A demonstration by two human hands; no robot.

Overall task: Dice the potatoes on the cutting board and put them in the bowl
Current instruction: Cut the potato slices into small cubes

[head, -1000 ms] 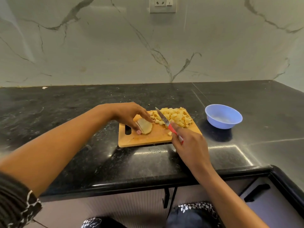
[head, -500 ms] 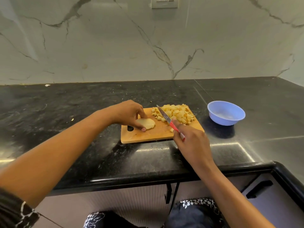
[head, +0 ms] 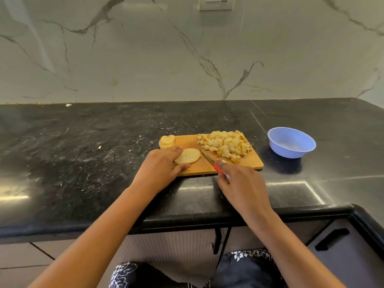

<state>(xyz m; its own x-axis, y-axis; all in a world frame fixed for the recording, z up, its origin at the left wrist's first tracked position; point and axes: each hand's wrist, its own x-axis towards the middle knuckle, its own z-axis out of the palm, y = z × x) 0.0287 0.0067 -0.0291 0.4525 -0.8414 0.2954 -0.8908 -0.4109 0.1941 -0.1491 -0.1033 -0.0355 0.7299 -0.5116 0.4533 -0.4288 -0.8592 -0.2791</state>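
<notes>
A black polished stone countertop [head: 83,163] spans the frame's middle. On it a rectangular wooden cutting board [head: 195,169] lies at centre, a round light-blue plastic bowl [head: 291,150] right of it, small pale scraps [head: 99,146] at left.

Beyond the left hand [head: 160,166] and right hand [head: 242,183], a white marble wall [head: 145,59] veined in grey, with a socket plate [head: 215,3] high above them. Under both, a black speckled counter [head: 83,167], with pale crumbs [head: 99,146] left of the left hand and glare [head: 291,185] beside the right. Below the wrists, a ribbed cabinet front [head: 176,248]; lower right of the right hand, a grey drawer [head: 353,260] with a dark handle [head: 332,239].
</notes>
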